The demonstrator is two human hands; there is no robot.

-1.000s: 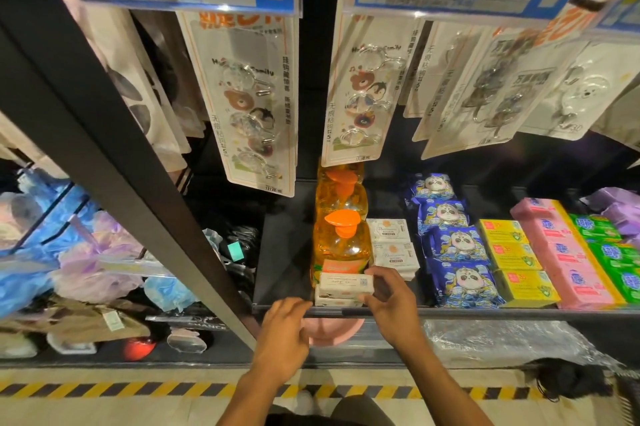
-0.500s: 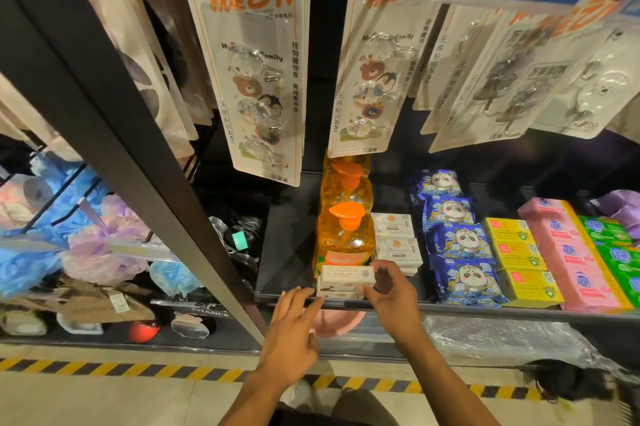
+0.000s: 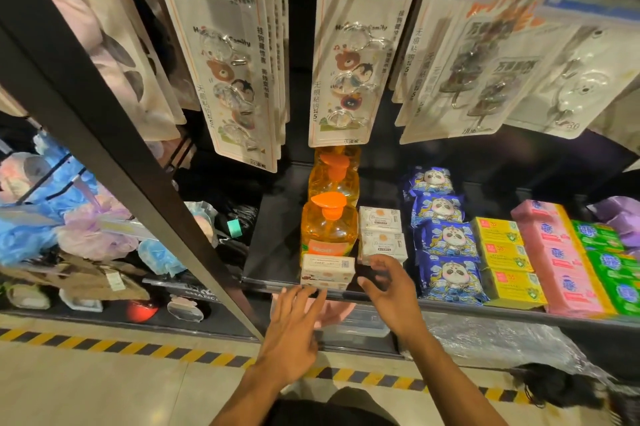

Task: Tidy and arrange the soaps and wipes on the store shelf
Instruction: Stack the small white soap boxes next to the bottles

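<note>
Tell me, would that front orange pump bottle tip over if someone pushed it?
Probably not: the orange bottle looks squat and full, so likely heavy. Its smooth plastic may be slippery. The soap boxes in front and second bottle behind would likely block it sliding.

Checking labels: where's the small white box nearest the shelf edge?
Head view, lower centre: the white box sits at the shelf front edge, directly before the orange pump bottle, the right hand just to its right.
</note>
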